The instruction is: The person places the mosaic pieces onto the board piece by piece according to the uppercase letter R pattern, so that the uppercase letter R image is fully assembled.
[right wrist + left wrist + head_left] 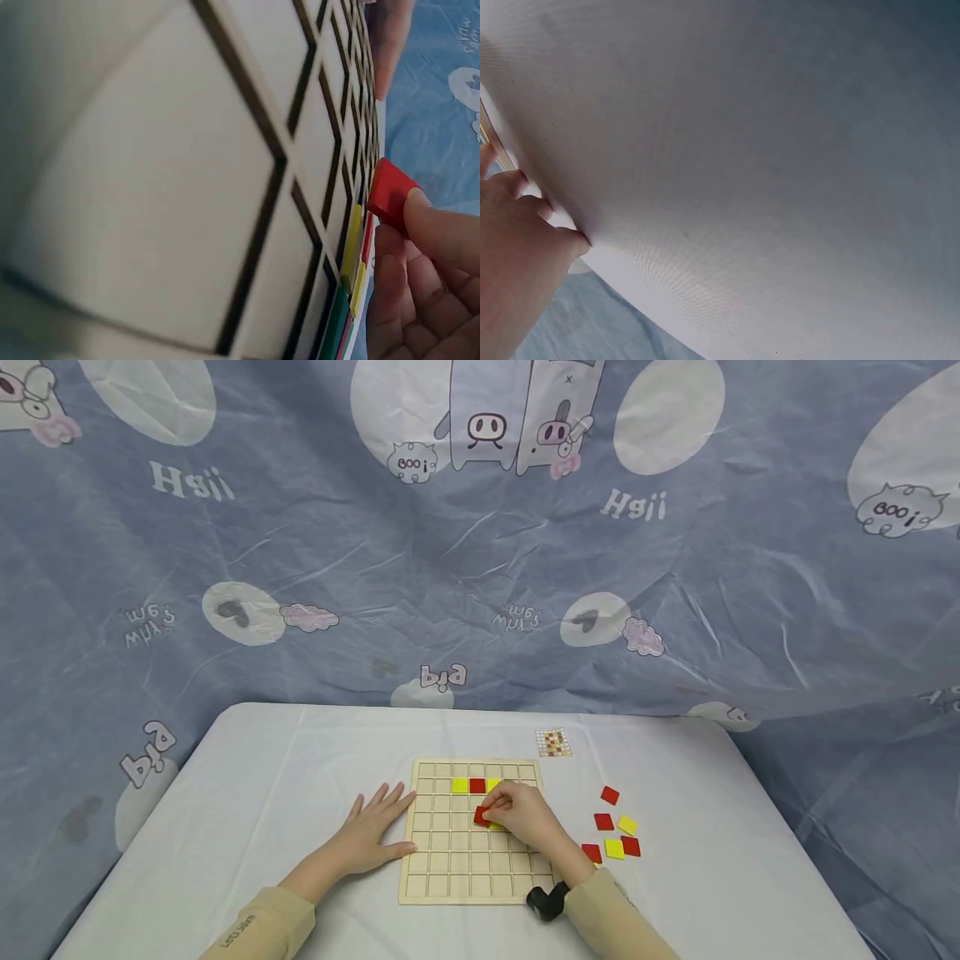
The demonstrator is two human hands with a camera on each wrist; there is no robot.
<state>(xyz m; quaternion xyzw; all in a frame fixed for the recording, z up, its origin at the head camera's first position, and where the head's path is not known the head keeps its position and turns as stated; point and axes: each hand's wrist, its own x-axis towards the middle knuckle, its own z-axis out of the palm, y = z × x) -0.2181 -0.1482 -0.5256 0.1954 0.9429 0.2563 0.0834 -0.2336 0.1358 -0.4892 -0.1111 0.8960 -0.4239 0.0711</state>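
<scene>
A square wooden board (439,863) with a raised grid lies on the table. My right hand (525,815) pinches a red square tile (394,193) between thumb and fingers over the board's middle. In the head view, a yellow tile (460,786), a red tile (477,786) and another yellow tile (494,783) sit in a row near the far edge. One more yellow tile (497,827) shows partly under my right hand. The right wrist view also shows a green tile (335,324) in the grid. My left hand (363,837) is spread flat, its fingertips and thumb at the board's left edge.
Right of the board lie several loose tiles, among them a red one (610,795) and a yellow one (614,848). A small card with a coloured grid pattern (553,742) lies beyond the board's far right corner. A black object (546,903) is beside my right cuff.
</scene>
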